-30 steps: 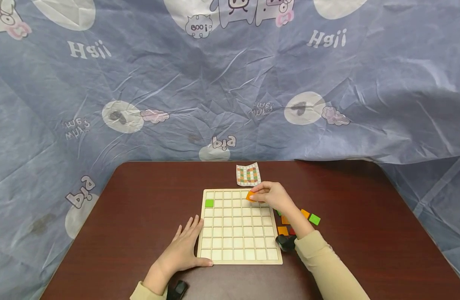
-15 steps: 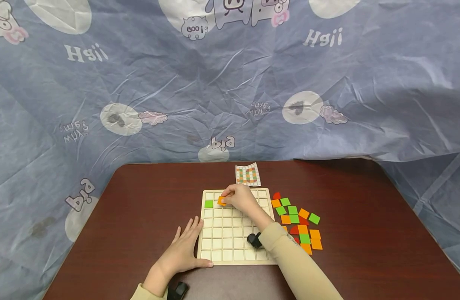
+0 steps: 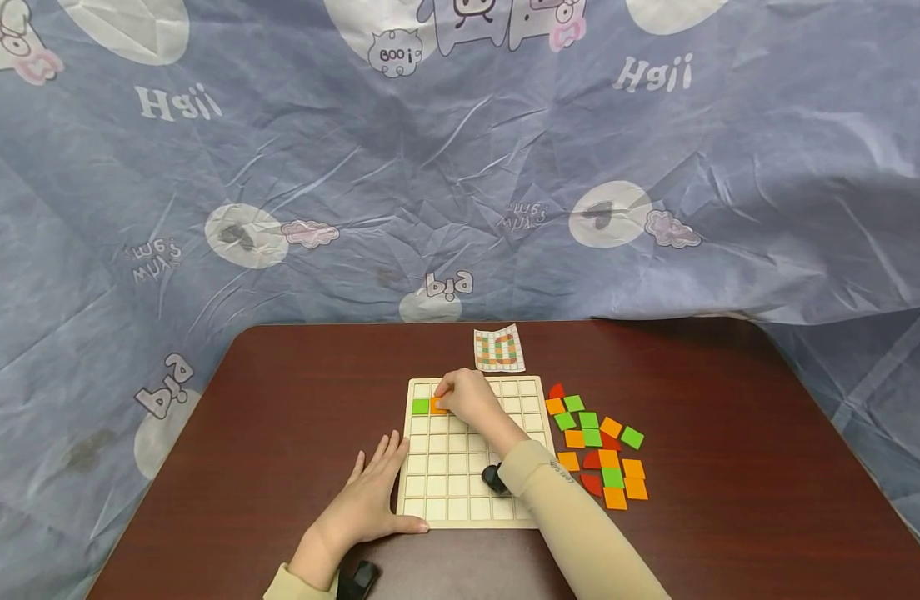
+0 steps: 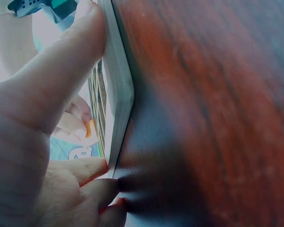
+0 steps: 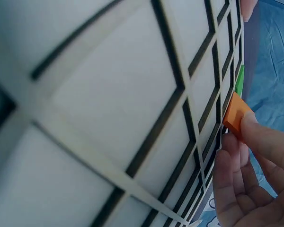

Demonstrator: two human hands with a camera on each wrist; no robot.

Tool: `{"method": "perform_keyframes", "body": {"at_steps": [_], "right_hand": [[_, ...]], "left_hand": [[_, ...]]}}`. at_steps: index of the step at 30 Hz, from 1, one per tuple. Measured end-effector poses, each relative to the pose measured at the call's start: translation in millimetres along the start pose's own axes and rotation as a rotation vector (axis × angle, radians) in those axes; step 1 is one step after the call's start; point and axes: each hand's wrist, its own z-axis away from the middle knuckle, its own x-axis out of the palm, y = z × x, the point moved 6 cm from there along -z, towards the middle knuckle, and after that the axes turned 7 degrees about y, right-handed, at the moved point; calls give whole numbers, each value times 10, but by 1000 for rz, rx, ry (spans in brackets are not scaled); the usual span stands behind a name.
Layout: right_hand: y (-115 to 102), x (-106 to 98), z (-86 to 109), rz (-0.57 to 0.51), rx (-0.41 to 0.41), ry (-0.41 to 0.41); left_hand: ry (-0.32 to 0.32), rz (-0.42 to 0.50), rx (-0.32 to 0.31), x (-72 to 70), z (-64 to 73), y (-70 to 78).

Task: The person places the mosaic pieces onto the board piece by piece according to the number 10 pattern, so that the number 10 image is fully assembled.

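A pale wooden grid board (image 3: 436, 485) lies on the table, a green square tile (image 3: 420, 407) set in a cell near its back left corner. My left hand (image 3: 362, 497) lies along the board's left side, fingers straight and spread, thumb touching the front left corner. In the left wrist view that thumb (image 4: 61, 66) presses the board's edge. My right hand (image 3: 471, 400) pinches an orange square tile (image 5: 237, 113) between thumb and fingers. That tile meets the grid just right of the green one, still tilted in the right wrist view.
Right of the board lie several loose tiles: orange squares (image 3: 633, 469), green squares (image 3: 632, 437) and red rounded pieces (image 3: 591, 483). A paper with a coloured grid pattern (image 3: 499, 350) lies behind the board. A blue-grey printed cloth (image 3: 460, 167) hangs beyond the table (image 3: 730, 467).
My right hand has carried the orange tile left across the board's back rows and down to the cell beside the green tile. The left hand has stayed at the board's edge.
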Motion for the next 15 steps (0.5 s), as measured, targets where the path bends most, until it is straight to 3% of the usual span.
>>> {"method": "perform_keyframes", "body": {"at_steps": [15], "right_hand": [[-45,30,24,98,-50,10]], "left_hand": [[3,13,-2,3,-7,12]]}}
